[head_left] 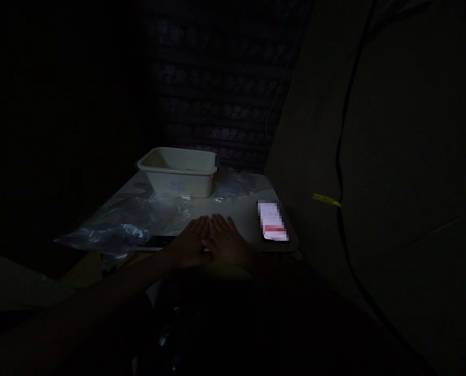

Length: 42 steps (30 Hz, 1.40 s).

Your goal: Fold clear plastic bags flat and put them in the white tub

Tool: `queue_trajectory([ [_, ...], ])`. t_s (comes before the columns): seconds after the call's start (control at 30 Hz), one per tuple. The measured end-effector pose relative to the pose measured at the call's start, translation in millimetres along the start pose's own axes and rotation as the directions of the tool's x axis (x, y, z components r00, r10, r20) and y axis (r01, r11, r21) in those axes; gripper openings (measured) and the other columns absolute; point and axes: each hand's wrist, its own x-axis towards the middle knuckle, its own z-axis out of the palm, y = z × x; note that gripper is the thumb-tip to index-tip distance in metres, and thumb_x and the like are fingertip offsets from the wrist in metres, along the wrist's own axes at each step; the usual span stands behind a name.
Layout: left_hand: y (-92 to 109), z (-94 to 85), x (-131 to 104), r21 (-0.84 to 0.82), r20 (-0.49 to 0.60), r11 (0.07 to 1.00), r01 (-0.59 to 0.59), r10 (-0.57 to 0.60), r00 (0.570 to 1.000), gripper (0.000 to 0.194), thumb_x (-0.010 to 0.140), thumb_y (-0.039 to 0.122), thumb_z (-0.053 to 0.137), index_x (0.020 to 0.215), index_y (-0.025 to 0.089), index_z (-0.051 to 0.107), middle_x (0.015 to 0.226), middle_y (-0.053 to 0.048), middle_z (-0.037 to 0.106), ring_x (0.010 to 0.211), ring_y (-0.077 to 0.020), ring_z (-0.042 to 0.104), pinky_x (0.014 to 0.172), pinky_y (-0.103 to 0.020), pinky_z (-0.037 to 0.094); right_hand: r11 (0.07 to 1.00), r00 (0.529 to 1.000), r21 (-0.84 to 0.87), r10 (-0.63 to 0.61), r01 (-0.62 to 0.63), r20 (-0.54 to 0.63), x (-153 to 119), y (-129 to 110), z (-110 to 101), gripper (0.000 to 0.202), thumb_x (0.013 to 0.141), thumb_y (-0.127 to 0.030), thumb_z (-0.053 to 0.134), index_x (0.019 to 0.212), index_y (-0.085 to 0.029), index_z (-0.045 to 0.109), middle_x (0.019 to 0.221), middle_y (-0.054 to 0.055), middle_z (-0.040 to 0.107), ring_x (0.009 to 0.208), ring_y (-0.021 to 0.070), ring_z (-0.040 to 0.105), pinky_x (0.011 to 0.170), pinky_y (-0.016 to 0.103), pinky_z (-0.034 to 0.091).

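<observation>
The room is very dark. My left hand point(191, 239) and my right hand point(227, 240) lie flat, palms down and side by side, on the near edge of a small table point(240, 216). Their fingers are stretched out and they hold nothing. A lit phone point(272, 221) lies face up on the table just right of my right hand. A cream plastic tub point(178, 171) stands at the far side of the table. Crumpled clear plastic sheeting point(115, 227) covers the table's left part, next to my left hand.
A wall point(393, 156) rises close on the right, with a dark cable point(339, 156) running down it and a small yellow tag point(326, 199). A patterned dark curtain point(225, 78) hangs behind the table. Everything to the left is black.
</observation>
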Motion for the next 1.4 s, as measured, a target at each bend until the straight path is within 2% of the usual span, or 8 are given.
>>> queue_trajectory([
  [0.53,1.0,0.9,-1.7,0.084,0.017,0.996,0.012,-0.013,1.000,0.072,0.065,0.047,0.036,0.121,0.002,0.023,0.127,-0.019,0.023,0.117,-0.0275,0.015,0.093,-0.040,0.013,1.000,0.995,-0.012,-0.014,0.015,0.094,-3.7,5.5,1.1,0.062,0.076,-0.051,0.017,0.119,-0.008,0.030,0.125,0.016,0.029,0.117,0.0230,0.019,0.092,0.046,0.012],
  [0.83,0.7,-18.6,-12.2,0.128,-0.049,0.986,-0.103,0.110,0.993,0.034,0.068,0.023,0.046,0.100,0.012,0.048,0.100,-0.013,0.054,0.090,-0.0232,0.049,0.074,-0.034,0.035,0.983,0.984,0.149,-0.125,0.106,0.126,-5.9,27.1,-15.6,0.068,0.062,-0.053,0.045,0.119,-0.019,0.029,0.118,0.010,0.041,0.107,0.0214,0.035,0.091,0.044,0.010],
  [0.93,1.2,-26.5,-17.5,0.075,-0.066,0.993,-0.088,0.093,0.993,0.022,0.072,0.022,0.040,0.086,0.014,0.056,0.082,-0.010,0.060,0.073,-0.0203,0.055,0.065,-0.031,0.038,0.976,0.979,0.154,-0.171,0.154,0.108,-10.8,28.2,-15.5,0.074,0.055,-0.053,0.052,0.118,-0.021,0.031,0.119,0.009,0.039,0.109,0.0237,0.030,0.091,0.044,0.010],
  [1.03,-4.0,-32.6,-19.0,-0.158,-0.138,0.987,0.006,-0.028,0.990,0.027,0.075,0.027,0.035,0.077,0.016,0.059,0.074,-0.007,0.062,0.066,-0.0179,0.055,0.061,-0.028,0.039,0.959,0.988,0.254,-0.142,0.123,0.058,-11.6,30.2,-11.0,0.068,0.053,-0.043,0.059,0.114,-0.022,0.037,0.117,0.008,0.041,0.108,0.0231,0.031,0.090,0.042,0.015],
  [1.13,-13.3,-35.8,-13.6,-0.588,-0.192,0.800,0.121,-0.283,0.940,0.028,0.071,0.035,0.040,0.071,0.017,0.061,0.068,-0.003,0.062,0.062,-0.0154,0.055,0.057,-0.025,0.039,0.800,0.995,0.593,0.092,-0.087,0.022,-4.5,30.4,-9.1,0.046,0.057,-0.034,0.058,0.099,-0.019,0.050,0.101,0.006,0.053,0.092,0.0194,0.046,0.080,0.036,0.031],
  [1.23,-19.8,-38.1,-4.4,-0.922,-0.113,0.370,0.119,-0.550,0.828,0.024,0.062,0.039,0.050,0.063,0.016,0.060,0.059,-0.001,0.058,0.057,-0.0134,0.053,0.054,-0.024,0.040,0.357,0.948,0.905,0.293,-0.230,0.126,6.9,24.2,-14.3,0.027,0.059,-0.034,0.054,0.081,-0.017,0.056,0.081,0.003,0.058,0.074,0.0150,0.051,0.067,0.029,0.037],
  [1.33,-18.2,-41.2,3.7,-1.000,0.006,0.002,0.009,-0.672,0.740,0.023,0.056,0.037,0.057,0.063,0.015,0.058,0.059,0.001,0.055,0.055,-0.0107,0.051,0.052,-0.022,0.039,0.021,0.929,0.981,0.325,-0.193,0.176,17.2,12.6,-21.3,0.020,0.057,-0.031,0.057,0.070,-0.017,0.056,0.072,-0.001,0.057,0.070,0.0113,0.050,0.066,0.025,0.036],
  [1.4,-13.6,-43.6,8.1,-0.992,0.055,-0.122,-0.043,-0.697,0.715,0.023,0.054,0.035,0.060,0.063,0.014,0.058,0.058,0.001,0.054,0.053,-0.0090,0.049,0.051,-0.021,0.038,-0.098,0.909,0.980,0.367,-0.174,0.198,23.6,5.6,-23.2,0.017,0.055,-0.030,0.059,0.066,-0.017,0.055,0.068,-0.002,0.056,0.068,0.0096,0.049,0.063,0.023,0.034],
])
